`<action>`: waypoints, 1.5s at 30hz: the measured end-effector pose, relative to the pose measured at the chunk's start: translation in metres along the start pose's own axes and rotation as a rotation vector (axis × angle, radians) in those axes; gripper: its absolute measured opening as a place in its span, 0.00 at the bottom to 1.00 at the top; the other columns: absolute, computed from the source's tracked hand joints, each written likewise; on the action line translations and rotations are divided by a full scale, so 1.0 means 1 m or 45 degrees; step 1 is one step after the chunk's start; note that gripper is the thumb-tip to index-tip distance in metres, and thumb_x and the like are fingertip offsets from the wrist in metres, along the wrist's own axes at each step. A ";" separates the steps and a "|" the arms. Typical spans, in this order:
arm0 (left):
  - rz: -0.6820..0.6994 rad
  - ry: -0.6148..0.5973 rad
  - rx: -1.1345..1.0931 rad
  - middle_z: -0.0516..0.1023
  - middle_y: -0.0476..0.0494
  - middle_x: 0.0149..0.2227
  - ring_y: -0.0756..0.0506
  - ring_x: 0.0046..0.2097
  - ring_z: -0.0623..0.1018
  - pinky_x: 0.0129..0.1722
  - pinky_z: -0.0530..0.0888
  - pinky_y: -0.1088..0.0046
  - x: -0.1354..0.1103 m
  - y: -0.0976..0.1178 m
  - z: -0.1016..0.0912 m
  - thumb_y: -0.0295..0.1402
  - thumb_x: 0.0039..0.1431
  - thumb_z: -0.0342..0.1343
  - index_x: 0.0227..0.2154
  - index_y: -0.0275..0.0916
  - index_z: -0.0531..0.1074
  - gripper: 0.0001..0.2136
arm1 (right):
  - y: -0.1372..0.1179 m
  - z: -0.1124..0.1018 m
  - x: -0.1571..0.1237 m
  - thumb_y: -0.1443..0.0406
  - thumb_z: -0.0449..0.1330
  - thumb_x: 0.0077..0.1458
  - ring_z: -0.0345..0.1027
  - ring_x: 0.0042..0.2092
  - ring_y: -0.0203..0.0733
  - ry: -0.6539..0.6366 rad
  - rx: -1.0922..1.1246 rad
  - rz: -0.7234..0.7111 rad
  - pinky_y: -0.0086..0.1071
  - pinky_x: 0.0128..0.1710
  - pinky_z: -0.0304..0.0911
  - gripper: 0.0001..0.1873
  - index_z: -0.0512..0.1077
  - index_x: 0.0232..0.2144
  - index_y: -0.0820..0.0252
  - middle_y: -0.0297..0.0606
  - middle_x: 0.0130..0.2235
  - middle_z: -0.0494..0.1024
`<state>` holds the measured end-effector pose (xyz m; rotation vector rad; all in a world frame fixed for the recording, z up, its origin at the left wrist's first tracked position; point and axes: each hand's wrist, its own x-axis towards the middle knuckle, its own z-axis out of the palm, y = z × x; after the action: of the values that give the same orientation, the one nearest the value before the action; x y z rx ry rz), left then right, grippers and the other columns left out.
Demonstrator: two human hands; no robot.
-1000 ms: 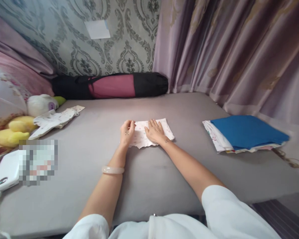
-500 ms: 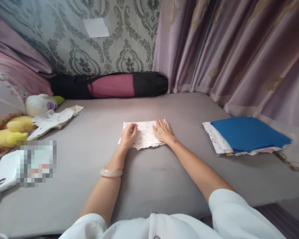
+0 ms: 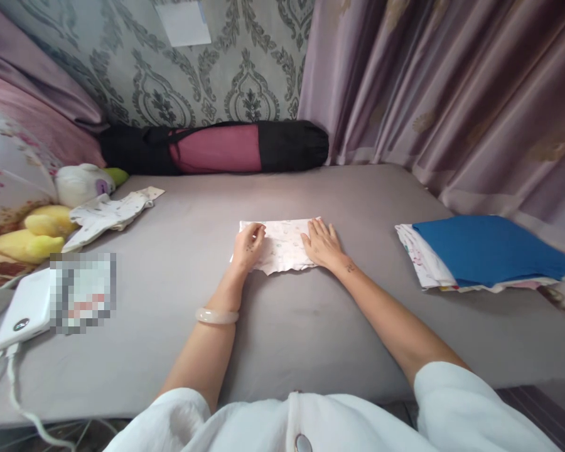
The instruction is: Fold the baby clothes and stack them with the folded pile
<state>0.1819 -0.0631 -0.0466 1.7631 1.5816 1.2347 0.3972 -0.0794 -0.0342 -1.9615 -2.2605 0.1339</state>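
Note:
A folded white cloth with a small pale print (image 3: 287,248) lies flat on the grey bed sheet in front of me, its near edge wavy. At its left end, my left hand (image 3: 250,246) has curled fingers closed on the edge; the fingertips are partly hidden. My right hand (image 3: 324,242) lies flat over the right end, fingers stretched out and palm down.
To the right sits a stack of folded cloth with a blue piece (image 3: 494,250) on top. Leftward are a printed garment (image 3: 110,213), plush toys (image 3: 42,232) and a white power bank (image 3: 31,307) with cables. A black and maroon long bag (image 3: 216,147) lies along the wall.
The view has tilted down and turned slightly left, so things sit higher and further right. Both hands keep their places on the cloth.

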 end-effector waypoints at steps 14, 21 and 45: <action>-0.086 0.114 -0.056 0.81 0.43 0.33 0.46 0.38 0.79 0.39 0.71 0.72 0.004 -0.002 -0.007 0.38 0.60 0.49 0.34 0.38 0.74 0.12 | -0.044 0.013 -0.010 0.59 0.41 0.67 0.39 0.69 0.52 0.054 0.077 -0.090 0.48 0.67 0.31 0.32 0.53 0.65 0.78 0.53 0.68 0.50; -0.112 0.203 -0.147 0.81 0.43 0.31 0.47 0.35 0.79 0.37 0.72 0.73 0.007 -0.006 -0.008 0.38 0.59 0.50 0.33 0.37 0.74 0.11 | -0.085 0.010 -0.015 0.59 0.41 0.67 0.37 0.70 0.51 0.103 0.123 -0.280 0.46 0.68 0.30 0.32 0.52 0.66 0.76 0.51 0.69 0.48; -0.687 -0.104 0.521 0.78 0.40 0.25 0.41 0.32 0.77 0.34 0.69 0.70 0.009 -0.006 -0.069 0.39 0.53 0.54 0.24 0.40 0.75 0.10 | 0.060 -0.031 0.011 0.61 0.54 0.58 0.68 0.30 0.37 -0.134 0.358 0.494 0.27 0.26 0.51 0.15 0.78 0.29 0.60 0.37 0.28 0.78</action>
<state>0.1193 -0.0682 -0.0152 1.4214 2.1795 0.6065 0.4592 -0.0605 -0.0132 -2.2450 -1.7660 0.5746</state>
